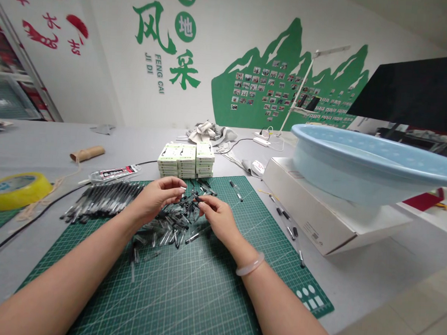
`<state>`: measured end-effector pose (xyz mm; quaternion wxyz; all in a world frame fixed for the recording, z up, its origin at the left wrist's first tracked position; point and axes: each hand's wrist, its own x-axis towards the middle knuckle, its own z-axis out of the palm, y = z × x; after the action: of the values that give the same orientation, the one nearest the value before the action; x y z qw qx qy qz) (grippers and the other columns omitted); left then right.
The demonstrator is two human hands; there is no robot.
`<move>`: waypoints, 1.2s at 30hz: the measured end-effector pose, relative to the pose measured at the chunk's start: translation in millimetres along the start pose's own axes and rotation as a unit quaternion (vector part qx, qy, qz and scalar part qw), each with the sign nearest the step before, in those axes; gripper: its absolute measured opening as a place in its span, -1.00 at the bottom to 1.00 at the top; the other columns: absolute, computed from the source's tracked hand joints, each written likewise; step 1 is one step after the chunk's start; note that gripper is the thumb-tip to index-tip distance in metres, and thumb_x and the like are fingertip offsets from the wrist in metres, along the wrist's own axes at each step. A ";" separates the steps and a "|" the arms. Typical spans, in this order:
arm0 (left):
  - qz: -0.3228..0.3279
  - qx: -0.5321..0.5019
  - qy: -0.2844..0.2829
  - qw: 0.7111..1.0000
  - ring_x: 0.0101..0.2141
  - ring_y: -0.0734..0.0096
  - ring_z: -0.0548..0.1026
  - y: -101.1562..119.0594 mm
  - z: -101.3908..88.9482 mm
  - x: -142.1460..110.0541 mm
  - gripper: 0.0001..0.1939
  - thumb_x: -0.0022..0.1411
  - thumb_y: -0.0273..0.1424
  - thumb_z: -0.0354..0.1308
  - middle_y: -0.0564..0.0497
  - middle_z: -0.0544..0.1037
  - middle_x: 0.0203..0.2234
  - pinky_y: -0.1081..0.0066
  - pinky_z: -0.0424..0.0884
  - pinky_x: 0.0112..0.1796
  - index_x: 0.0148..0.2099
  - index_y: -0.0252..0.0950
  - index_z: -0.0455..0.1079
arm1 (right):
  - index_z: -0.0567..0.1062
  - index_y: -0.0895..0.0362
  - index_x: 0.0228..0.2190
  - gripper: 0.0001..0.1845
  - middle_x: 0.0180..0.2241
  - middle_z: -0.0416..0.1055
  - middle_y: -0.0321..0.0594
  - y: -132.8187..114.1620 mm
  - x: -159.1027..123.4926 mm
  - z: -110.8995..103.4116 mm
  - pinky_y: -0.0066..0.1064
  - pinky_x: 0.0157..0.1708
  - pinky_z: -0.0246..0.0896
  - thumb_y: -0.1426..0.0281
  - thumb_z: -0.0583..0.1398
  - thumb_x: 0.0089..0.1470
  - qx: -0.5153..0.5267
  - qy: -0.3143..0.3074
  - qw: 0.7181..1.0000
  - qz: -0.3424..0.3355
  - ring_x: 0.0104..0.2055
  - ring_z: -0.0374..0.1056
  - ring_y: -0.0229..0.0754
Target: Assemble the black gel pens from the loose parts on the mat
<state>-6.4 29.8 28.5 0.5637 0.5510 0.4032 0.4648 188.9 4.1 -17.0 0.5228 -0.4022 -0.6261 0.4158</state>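
Over a heap of loose pen parts, black and clear, both of my hands work close together. My left hand is closed in a pinch, with a small pale piece at its fingertips that is too small to name. Just to the right, my right hand pinches a small black pen part; its exact kind is unclear. A neat row of black-and-clear pens lies to the left of the heap. Everything here rests on a green cutting mat.
Stacked small boxes stand behind the heap. Several loose pens lie right of the mat, beside a white box bearing a blue basin. Yellow tape, a bamboo piece and a black cable are at left.
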 end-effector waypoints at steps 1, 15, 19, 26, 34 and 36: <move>-0.001 -0.002 -0.001 1.000 -0.42 0.54 0.37 -0.5 0.3 0.4 -0.74 -0.04 -0.35 0.35 0.08 0.42 -0.42 0.50 0.31 -0.36 -0.26 -0.29 0.46 | 0.57 0.11 -0.26 -0.80 -0.56 0.40 -0.32 -0.8 -0.1 -0.2 -0.42 -0.40 0.16 0.37 0.18 0.06 -0.006 0.001 1.000 -0.003 -0.51 0.26 -0.27; 0.040 0.120 -0.024 0.992 -0.48 0.50 0.36 2.0 11.6 -6.3 -0.77 0.01 -0.30 0.31 0.07 0.47 -0.49 0.45 0.31 -0.39 -0.28 -0.30 0.48 | 0.55 0.08 -0.27 -0.81 -0.33 0.49 -0.25 -2.9 -1.5 0.7 -0.39 -0.29 0.21 0.38 0.23 0.00 -0.098 0.020 0.993 -0.064 -0.35 0.34 -0.21; 0.044 0.129 -0.019 0.990 -0.48 0.51 0.36 4.3 11.6 -8.5 -0.77 0.01 -0.30 0.31 0.07 0.48 -0.48 0.45 0.31 -0.39 -0.27 -0.30 0.48 | 0.46 0.11 -0.41 -0.80 -0.48 0.39 -0.34 -7.0 -1.6 0.4 -0.44 -0.45 0.16 0.37 0.33 -0.17 -0.050 0.031 0.998 -0.015 -0.49 0.26 -0.27; 0.046 0.124 -0.029 0.991 -0.47 0.50 0.36 8.5 9.6 -10.9 -0.77 0.02 -0.31 0.29 0.07 0.48 -0.48 0.44 0.33 -0.36 -0.26 -0.30 0.48 | 0.48 0.14 -0.37 -0.79 -0.58 0.32 -0.37 -11.0 -2.6 2.8 -0.49 -0.63 -0.03 0.24 0.19 0.03 0.109 -0.073 0.989 0.069 -0.63 0.13 -0.36; 0.050 0.115 -0.043 0.991 -0.44 0.49 0.37 10.6 8.7 -12.2 -0.77 0.04 -0.30 0.29 0.06 0.49 -0.45 0.43 0.33 -0.34 -0.24 -0.29 0.49 | 0.44 0.17 -0.46 -0.75 -0.61 0.29 -0.36 -18.1 -5.7 2.1 -0.51 -0.65 -0.14 0.21 0.23 -0.01 0.160 -0.105 0.975 0.113 -0.63 0.12 -0.38; 0.049 0.113 -0.045 0.991 -0.44 0.48 0.37 11.7 8.2 -12.6 -0.77 0.04 -0.30 0.29 0.05 0.49 -0.44 0.43 0.33 -0.34 -0.24 -0.29 0.48 | 0.46 0.17 -0.40 -0.72 -0.58 0.31 -0.35 -19.5 -5.9 2.6 -0.52 -0.65 -0.16 0.19 0.21 0.02 0.180 -0.113 0.971 0.114 -0.64 0.08 -0.40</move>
<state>-2.4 15.1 40.0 0.4918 0.6506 0.4001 0.4180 185.8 -8.2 -0.8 0.4619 -0.3208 -0.5458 0.6211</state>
